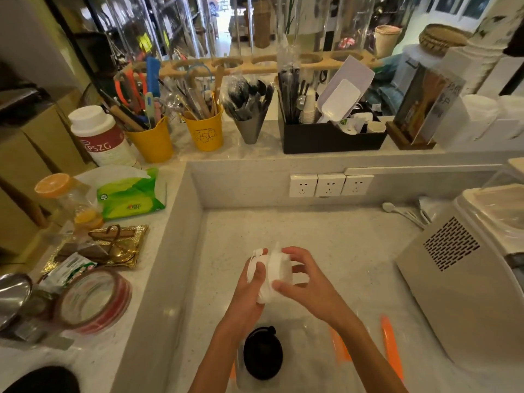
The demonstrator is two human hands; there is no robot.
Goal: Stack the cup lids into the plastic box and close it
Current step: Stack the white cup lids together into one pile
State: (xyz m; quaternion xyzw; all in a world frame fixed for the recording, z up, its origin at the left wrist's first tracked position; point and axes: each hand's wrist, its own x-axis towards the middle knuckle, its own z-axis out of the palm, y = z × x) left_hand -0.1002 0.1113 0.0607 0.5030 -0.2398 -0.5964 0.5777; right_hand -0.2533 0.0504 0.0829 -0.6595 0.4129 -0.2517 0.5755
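A stack of white cup lids [271, 275] is held on edge above the counter between both hands. My left hand [249, 293] grips its left side, thumb over the front. My right hand [303, 282] clasps its right side with spread fingers. Below my forearms sits a clear plastic box [312, 361] with orange clips [391, 344]. Black cup lids [262, 353] lie stacked inside the box at its left. The box is open; its cover is not in view.
A beige machine with a vent [453, 279] stands close on the right. The raised ledge on the left holds tape rolls [93, 299], a green tissue pack [131, 194] and jars. Wall sockets [330, 185] face me; utensil cups [207, 131] line the back shelf.
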